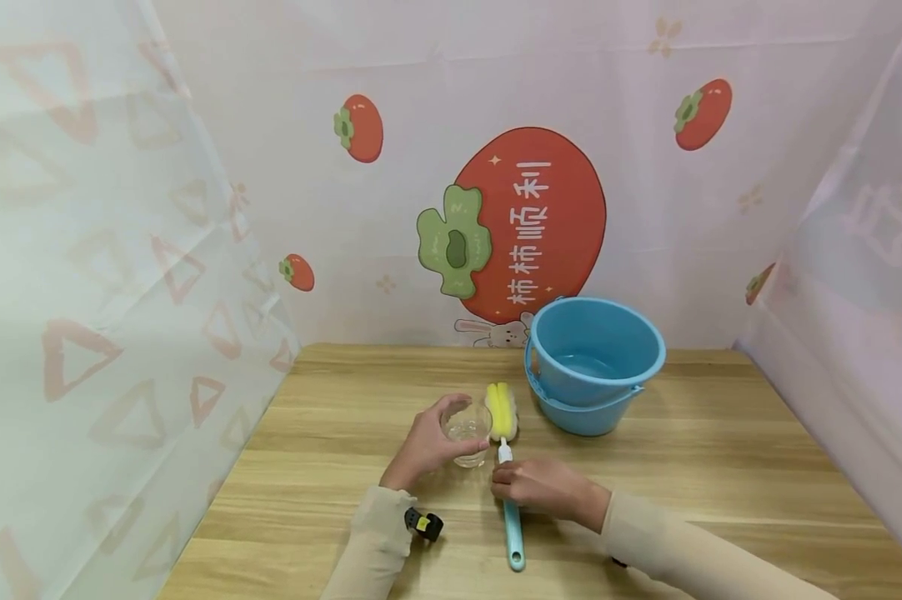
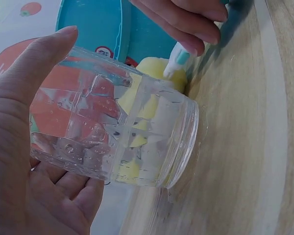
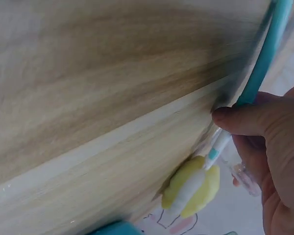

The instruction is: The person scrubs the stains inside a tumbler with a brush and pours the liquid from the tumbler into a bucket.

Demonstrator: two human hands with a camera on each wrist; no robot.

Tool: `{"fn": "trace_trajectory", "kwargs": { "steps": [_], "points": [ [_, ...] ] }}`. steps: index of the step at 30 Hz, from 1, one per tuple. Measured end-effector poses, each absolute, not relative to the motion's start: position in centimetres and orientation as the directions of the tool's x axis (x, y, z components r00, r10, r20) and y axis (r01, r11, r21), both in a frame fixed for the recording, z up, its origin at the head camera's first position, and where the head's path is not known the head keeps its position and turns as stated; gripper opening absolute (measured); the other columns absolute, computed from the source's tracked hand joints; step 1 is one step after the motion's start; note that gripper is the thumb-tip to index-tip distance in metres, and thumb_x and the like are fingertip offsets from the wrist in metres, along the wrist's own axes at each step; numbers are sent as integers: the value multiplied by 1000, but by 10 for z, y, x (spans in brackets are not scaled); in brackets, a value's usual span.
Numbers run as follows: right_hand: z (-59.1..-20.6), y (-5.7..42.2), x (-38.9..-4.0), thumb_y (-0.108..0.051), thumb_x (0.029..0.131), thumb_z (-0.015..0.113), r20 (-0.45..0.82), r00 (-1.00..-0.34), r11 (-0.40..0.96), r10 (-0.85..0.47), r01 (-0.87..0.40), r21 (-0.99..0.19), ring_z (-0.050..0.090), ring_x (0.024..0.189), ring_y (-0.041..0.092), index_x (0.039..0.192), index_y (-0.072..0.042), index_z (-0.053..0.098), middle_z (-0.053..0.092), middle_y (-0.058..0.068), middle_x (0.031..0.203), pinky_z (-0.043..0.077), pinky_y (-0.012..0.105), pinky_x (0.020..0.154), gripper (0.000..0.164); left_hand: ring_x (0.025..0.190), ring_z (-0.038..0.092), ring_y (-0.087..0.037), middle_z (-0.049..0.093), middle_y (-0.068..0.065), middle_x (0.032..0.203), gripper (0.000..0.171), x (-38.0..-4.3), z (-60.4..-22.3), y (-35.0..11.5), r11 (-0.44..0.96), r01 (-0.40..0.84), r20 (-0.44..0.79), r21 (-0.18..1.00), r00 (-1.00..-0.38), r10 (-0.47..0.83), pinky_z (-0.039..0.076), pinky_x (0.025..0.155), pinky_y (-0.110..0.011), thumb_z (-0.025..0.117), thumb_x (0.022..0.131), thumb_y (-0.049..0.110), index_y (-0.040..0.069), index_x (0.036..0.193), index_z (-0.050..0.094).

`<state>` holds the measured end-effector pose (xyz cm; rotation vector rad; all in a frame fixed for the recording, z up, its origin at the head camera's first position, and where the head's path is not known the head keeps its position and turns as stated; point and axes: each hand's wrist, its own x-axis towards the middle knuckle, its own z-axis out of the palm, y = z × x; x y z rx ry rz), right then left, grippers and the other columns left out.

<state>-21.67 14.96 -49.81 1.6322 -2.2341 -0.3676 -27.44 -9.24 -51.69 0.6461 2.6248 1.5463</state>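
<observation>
My left hand (image 1: 428,442) holds a clear cup (image 1: 469,432), thumb on one side and fingers round the other. In the left wrist view, water drops dot the cup's faceted wall (image 2: 88,132), and its base is at the wooden tabletop. Just right of the cup lies a sponge brush, with a yellow and white sponge head (image 1: 502,411), a white neck and a teal handle (image 1: 514,533). My right hand (image 1: 544,487) pinches the handle near the neck, as the thumb (image 3: 240,120) shows in the right wrist view. The sponge head points away from me.
Behind the right hand, two nested blue buckets (image 1: 597,350) with side handles stand on the wooden table (image 1: 331,417). A printed curtain (image 1: 391,217) with persimmons hangs behind the table and along both sides. A black wrist strap (image 1: 424,524) sits at the left sleeve.
</observation>
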Motion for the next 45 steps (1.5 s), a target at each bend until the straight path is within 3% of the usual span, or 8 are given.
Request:
{"fn": "trace_trajectory", "kwargs": {
  "steps": [7,13,22,29,36,45],
  "points": [
    [-473,147,-205,-3,90,79,65,-467,471,-882,-874,119,72,106,13,120,-11,73,74,2,119,60,24,86,32,145,54,-30,62,-11,152,91,-276,-519,-95,410,337,187,847,-913,363,44,117,-58,93,78,51,15,151,53],
    [-422,164,-203,-12,94,79,25,-661,651,-750,-745,-148,75,106,22,131,-3,70,75,10,122,63,35,88,39,147,52,-31,60,-9,153,92,-276,-519,-96,402,329,180,854,-913,365,42,119,-59,92,79,50,14,153,52],
    [-320,206,-212,-18,95,81,247,-747,727,-617,-661,-186,73,118,36,134,3,68,75,17,128,60,53,96,46,147,52,-32,60,-9,152,89,-274,-516,-94,392,346,195,852,-906,375,42,119,-59,92,81,47,13,152,52],
    [-274,243,-241,-24,98,77,249,-841,830,-480,-528,-181,65,127,49,141,7,61,67,28,139,55,63,101,56,147,52,-33,61,-8,153,91,-273,-516,-94,391,335,191,857,-912,363,40,120,-60,92,80,46,12,153,51],
    [-282,283,-273,-36,102,71,163,-939,922,-303,-332,-200,54,135,58,149,12,49,55,37,148,50,68,104,71,146,53,-34,62,-9,151,89,-273,-517,-94,393,330,187,858,-914,360,41,119,-61,93,80,46,14,152,52],
    [-323,320,-292,-35,101,72,183,-957,941,-224,-261,-216,58,126,60,144,18,50,57,42,141,50,70,102,72,147,52,-35,61,-9,152,92,-271,-515,-93,400,330,178,855,-911,372,41,120,-61,92,80,47,11,154,50]
  ]
}}
